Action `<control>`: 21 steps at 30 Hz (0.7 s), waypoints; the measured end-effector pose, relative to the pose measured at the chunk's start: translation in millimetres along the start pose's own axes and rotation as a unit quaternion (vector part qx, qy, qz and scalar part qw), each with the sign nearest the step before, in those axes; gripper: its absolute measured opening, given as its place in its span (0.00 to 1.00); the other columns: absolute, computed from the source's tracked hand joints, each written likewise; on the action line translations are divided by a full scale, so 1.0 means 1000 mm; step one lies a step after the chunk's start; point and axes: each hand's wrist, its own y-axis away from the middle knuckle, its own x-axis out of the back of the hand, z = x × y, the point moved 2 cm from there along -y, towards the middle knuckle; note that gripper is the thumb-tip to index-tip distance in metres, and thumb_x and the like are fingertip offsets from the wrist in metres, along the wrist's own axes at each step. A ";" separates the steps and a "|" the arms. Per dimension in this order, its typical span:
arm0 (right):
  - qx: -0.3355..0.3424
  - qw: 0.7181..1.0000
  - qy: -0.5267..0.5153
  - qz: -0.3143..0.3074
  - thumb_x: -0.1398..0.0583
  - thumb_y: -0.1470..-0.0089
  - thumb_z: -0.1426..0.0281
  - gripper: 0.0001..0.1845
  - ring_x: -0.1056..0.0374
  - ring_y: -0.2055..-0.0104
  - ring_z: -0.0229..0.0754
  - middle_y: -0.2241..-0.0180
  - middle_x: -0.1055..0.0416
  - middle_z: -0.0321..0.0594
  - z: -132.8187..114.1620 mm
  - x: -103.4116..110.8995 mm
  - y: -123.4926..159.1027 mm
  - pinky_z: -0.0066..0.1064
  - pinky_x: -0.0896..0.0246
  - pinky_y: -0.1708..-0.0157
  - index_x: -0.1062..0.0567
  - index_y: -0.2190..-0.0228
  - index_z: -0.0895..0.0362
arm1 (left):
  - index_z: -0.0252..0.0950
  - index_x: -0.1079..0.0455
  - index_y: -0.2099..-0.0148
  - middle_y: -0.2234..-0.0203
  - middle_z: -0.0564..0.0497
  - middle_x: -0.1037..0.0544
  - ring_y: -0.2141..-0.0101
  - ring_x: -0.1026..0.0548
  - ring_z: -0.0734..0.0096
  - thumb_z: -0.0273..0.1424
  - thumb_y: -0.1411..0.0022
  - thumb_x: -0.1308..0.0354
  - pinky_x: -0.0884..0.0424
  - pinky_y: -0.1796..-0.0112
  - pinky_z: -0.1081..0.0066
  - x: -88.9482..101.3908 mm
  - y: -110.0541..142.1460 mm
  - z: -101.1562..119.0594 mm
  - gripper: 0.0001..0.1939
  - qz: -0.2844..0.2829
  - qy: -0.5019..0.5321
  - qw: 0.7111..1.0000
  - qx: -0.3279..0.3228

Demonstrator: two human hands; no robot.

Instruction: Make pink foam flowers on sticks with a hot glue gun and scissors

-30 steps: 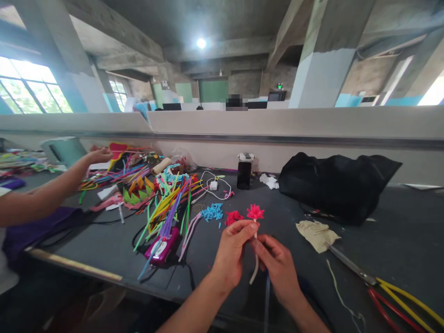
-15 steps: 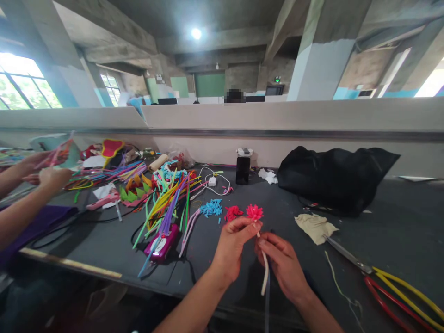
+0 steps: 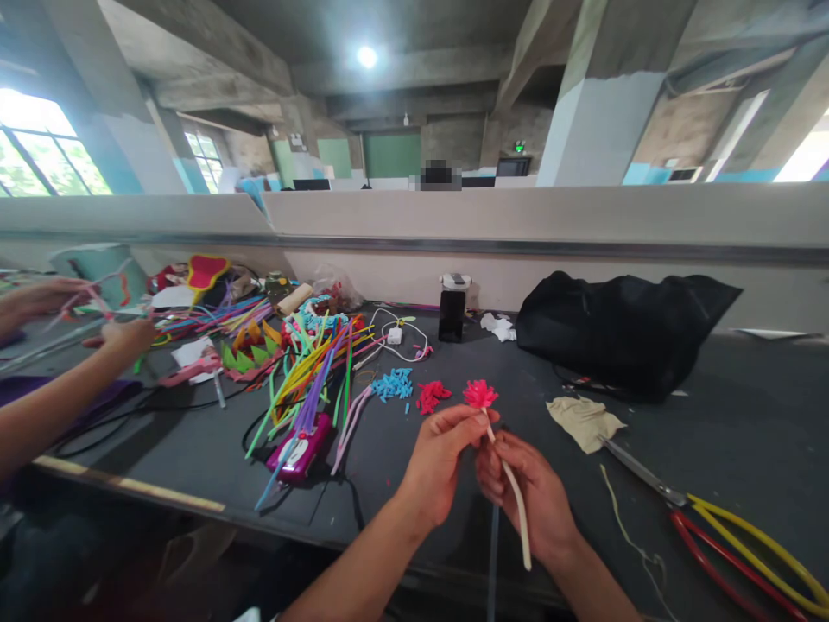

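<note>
A pinkish-red flower (image 3: 480, 394) of short fuzzy pieces tops a cream pipe-cleaner stem (image 3: 518, 505). Just beneath the flower head, my left hand (image 3: 446, 458) pinches the stem between thumb and fingers. My right hand (image 3: 528, 488) is closed on the stem a little lower, and its free end curves down across the palm. A thin grey strip (image 3: 493, 561) runs downward below the hands; I cannot tell whether it is held. Beyond my left hand lie a pile of red pieces (image 3: 433, 396) and a pile of blue pieces (image 3: 392, 385).
Colourful pipe cleaners (image 3: 304, 371) lie over a purple box (image 3: 299, 453) on the left. Large scissors (image 3: 680, 499) touch a beige cloth (image 3: 586, 423) on the right. A black bag (image 3: 622, 333) and a phone (image 3: 452, 315) stand behind. A co-worker's hands (image 3: 126, 333) work at far left.
The stem's free end has swung right, now lying in front of my right palm. The flower has shifted slightly right. The co-worker's hands have moved a little.
</note>
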 end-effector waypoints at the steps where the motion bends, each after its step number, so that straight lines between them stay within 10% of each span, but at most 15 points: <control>1: -0.005 1.000 -0.009 -0.004 0.37 0.50 0.66 0.12 0.47 0.81 0.31 0.81 0.40 0.32 0.000 0.000 0.000 0.25 0.54 0.82 0.31 0.80 0.58 | 0.34 0.21 0.73 0.71 0.48 0.20 0.71 0.31 0.74 0.32 0.51 0.32 0.37 0.65 0.73 0.000 0.000 -0.001 0.06 0.001 -0.003 1.000 -0.001; 21: 0.088 0.989 0.068 0.097 0.34 0.50 0.61 0.11 0.46 0.81 0.30 0.81 0.39 0.30 -0.010 0.008 -0.005 0.24 0.54 0.82 0.23 0.70 0.56 | 0.36 0.20 0.64 0.73 0.51 0.23 0.71 0.31 0.73 0.33 0.53 0.31 0.37 0.66 0.72 0.009 -0.008 -0.006 0.12 0.044 -0.068 0.995 -0.050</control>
